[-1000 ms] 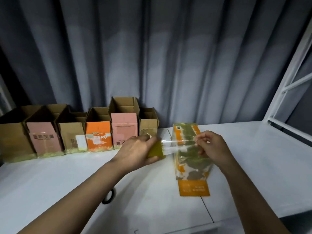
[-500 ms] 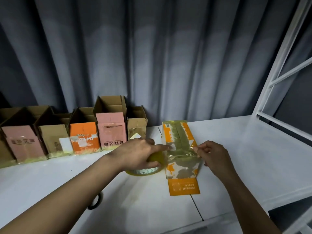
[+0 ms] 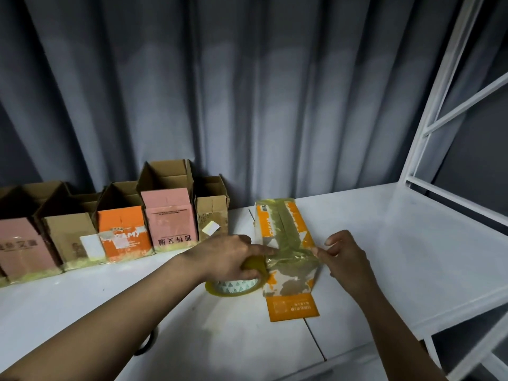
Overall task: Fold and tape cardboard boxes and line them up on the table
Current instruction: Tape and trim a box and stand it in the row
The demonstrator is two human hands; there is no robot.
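Observation:
An orange and white cardboard box [image 3: 286, 284] lies on the white table [image 3: 398, 243], its top covered in yellowish tape. My left hand [image 3: 225, 257] grips a roll of yellow packing tape [image 3: 233, 287] against the box's left side, with the index finger stretched onto the tape strip. My right hand [image 3: 343, 257] pinches the strip's end at the box's right edge. The strip runs across the box between both hands. An orange flap [image 3: 292, 307] lies flat toward me.
Several open boxes stand in a row at the back left against a grey curtain: pink [image 3: 170, 215], orange [image 3: 123, 235], brown [image 3: 211, 213]. A dark ring [image 3: 145, 345] shows under my left forearm. A white metal frame [image 3: 428, 133] rises at right.
Both hands came down from holding the tape strip stretched above the box. The roll now sits against the box's left side and the strip lies over the box.

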